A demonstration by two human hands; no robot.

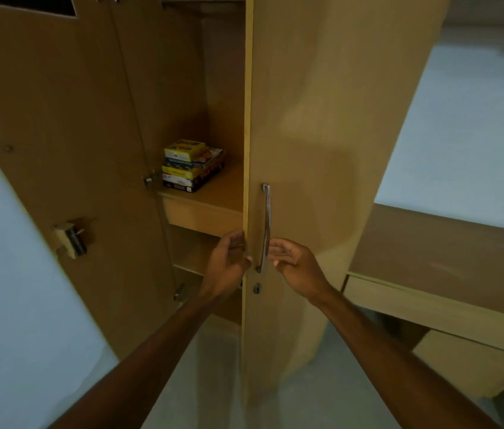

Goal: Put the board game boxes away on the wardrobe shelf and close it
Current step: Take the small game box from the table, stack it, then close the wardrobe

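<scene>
A stack of several board game boxes [192,165], yellow on top, sits on the wardrobe shelf [213,193] inside the open wardrobe. The right wardrobe door [306,134] stands partly open, with a vertical metal handle [266,227] near its free edge. My left hand [229,258] touches that free edge beside the handle, fingers loosely curled around it. My right hand [294,261] hovers just right of the handle with relaxed fingers and holds nothing.
The left wardrobe door [52,150] is swung wide open, showing its lock latch [69,239]. A keyhole [256,287] sits below the handle. A wooden desk [445,267] with a drawer stands to the right against the pale wall.
</scene>
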